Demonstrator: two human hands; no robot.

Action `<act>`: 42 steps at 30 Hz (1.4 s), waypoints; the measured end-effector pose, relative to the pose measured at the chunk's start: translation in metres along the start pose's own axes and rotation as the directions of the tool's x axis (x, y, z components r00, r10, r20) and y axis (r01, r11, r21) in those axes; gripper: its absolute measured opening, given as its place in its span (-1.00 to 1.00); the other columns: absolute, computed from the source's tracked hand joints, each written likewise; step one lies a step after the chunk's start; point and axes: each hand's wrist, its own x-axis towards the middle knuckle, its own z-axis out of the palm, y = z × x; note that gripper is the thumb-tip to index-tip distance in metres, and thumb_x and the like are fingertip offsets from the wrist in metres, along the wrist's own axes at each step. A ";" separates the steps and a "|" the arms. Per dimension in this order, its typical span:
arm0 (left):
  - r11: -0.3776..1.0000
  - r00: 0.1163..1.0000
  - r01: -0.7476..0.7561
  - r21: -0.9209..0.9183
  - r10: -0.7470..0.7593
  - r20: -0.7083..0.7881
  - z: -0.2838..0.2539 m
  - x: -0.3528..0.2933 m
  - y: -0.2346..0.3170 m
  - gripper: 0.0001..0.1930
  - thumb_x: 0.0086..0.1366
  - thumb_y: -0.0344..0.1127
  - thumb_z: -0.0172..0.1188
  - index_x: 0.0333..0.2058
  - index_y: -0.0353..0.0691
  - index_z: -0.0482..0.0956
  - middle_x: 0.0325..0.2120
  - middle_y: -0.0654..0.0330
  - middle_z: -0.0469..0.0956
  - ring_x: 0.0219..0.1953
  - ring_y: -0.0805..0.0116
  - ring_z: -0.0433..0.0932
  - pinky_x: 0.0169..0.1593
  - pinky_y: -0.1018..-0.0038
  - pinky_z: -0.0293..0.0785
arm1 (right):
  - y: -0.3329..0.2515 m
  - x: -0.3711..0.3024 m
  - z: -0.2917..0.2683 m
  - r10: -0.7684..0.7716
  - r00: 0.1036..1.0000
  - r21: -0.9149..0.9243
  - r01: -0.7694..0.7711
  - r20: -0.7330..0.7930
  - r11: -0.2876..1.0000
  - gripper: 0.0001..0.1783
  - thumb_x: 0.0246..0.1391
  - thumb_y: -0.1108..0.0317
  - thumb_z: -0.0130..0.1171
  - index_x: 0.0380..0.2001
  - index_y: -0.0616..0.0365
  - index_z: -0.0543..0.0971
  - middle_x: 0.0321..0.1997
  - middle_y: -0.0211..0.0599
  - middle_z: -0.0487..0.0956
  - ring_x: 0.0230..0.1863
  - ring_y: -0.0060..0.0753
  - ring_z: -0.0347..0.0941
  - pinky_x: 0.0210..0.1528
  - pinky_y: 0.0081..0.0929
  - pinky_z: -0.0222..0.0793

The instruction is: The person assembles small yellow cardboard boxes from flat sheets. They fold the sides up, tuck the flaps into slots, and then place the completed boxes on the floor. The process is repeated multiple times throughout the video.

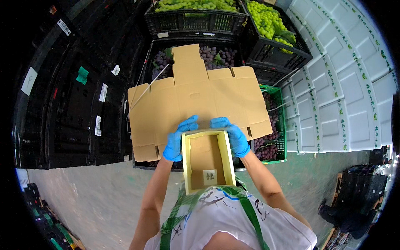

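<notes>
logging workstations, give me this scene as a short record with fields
left hand: blue-gloved, at far left corner of open rectangular box with pale-yellow walls; grip unclear
right hand: blue-gloved, at its far right corner; grip unclear
ahead: flat brown cardboard blank, partly covering dark purple grapes
beyond: green grapes in black plastic crates
right side: stacked white boxes
</notes>
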 end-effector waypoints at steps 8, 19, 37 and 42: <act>0.758 0.966 -0.125 0.640 -0.053 0.252 -0.014 0.006 0.017 -0.71 0.14 -0.29 -0.05 -0.18 -0.30 0.39 -0.01 0.04 0.21 0.06 0.25 0.16 0.11 0.43 0.04 | -0.010 0.005 0.001 0.193 0.978 -0.411 -0.146 0.074 0.900 -0.74 -0.10 0.26 0.10 -0.39 0.25 0.50 -0.34 -0.34 0.42 -0.26 -0.45 0.32 -0.09 -0.54 0.20; -0.241 0.586 0.074 0.968 -0.774 -0.237 0.037 0.062 0.068 -0.37 -0.11 -0.05 0.19 -0.05 -0.18 0.28 -0.15 0.03 0.38 -0.12 0.19 0.36 -0.03 0.38 0.24 | -0.062 0.056 0.024 0.788 0.615 -1.000 0.030 0.014 -0.006 -0.14 -0.49 -0.16 0.23 -0.14 0.27 0.37 -0.19 0.00 0.43 -0.14 -0.07 0.34 -0.10 -0.37 0.23; -0.448 0.694 -0.220 0.867 -0.696 -0.183 0.046 0.053 0.054 -0.44 -0.13 -0.04 0.16 -0.22 -0.35 0.31 -0.40 -0.04 0.45 -0.38 0.10 0.47 -0.36 0.30 0.43 | -0.051 0.050 0.027 0.722 0.690 -0.975 0.191 0.049 -0.117 -0.28 -0.38 -0.14 0.17 -0.25 0.27 0.42 -0.34 0.02 0.46 -0.26 -0.01 0.37 -0.22 -0.28 0.28; -0.427 0.826 -0.117 0.897 -0.543 -0.150 0.055 0.041 0.047 -0.25 -0.35 0.17 0.23 -0.26 -0.32 0.31 -0.39 -0.04 0.44 -0.33 0.09 0.44 -0.27 0.30 0.37 | -0.046 0.044 0.019 0.660 0.750 -0.989 0.125 0.043 -0.078 -0.23 -0.37 -0.13 0.18 -0.16 0.26 0.36 -0.24 0.03 0.42 -0.18 -0.02 0.33 -0.12 -0.29 0.23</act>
